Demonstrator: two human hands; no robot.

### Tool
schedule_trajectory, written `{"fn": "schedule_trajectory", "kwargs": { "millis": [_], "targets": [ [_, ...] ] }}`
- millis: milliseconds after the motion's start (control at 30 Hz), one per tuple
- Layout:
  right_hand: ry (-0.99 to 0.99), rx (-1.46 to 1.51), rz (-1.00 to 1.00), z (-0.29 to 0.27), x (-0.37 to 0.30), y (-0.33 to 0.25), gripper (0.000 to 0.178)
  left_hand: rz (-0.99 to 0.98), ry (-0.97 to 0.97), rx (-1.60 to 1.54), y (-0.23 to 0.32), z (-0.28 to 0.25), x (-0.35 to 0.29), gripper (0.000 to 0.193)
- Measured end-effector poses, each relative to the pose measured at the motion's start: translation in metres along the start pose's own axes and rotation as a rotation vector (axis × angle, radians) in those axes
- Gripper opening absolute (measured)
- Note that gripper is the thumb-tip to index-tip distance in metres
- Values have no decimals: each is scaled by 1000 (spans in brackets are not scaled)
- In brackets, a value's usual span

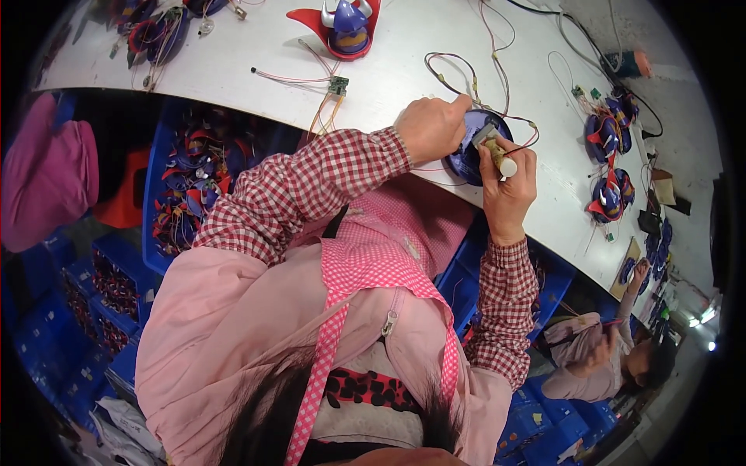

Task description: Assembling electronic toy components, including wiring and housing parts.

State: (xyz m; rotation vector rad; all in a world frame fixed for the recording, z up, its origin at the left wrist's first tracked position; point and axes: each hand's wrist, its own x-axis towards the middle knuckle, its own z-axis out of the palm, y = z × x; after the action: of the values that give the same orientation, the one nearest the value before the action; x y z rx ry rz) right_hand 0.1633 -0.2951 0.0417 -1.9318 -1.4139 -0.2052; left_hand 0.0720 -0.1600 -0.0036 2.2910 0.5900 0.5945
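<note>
Head view: blue shell [466, 159] lies between left hand [431, 126] and right hand [509, 182].

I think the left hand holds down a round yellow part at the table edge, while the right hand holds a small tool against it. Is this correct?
Not quite: the round part is dark blue, not yellow, as the head view shows. The rest holds: the left hand presses it down at the edge of the white table, and the right hand holds a small tool against it.

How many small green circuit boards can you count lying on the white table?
3 that I can make out: one circuit board near the horned toy, and two small boards at the table's right. Others may be hidden among the toy parts.
</note>
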Motion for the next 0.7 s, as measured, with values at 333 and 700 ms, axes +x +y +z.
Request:
{"fn": "schedule_trajectory", "kwargs": {
  "millis": [333, 700],
  "targets": [
    [-130, 71, 84, 1, 2, -5, 19, -31, 7, -26, 1, 0, -1, 19],
    [-192, 171, 208, -2, 1, -2, 19, 245, 203, -83, 11, -47, -28, 30]
  ]
}}
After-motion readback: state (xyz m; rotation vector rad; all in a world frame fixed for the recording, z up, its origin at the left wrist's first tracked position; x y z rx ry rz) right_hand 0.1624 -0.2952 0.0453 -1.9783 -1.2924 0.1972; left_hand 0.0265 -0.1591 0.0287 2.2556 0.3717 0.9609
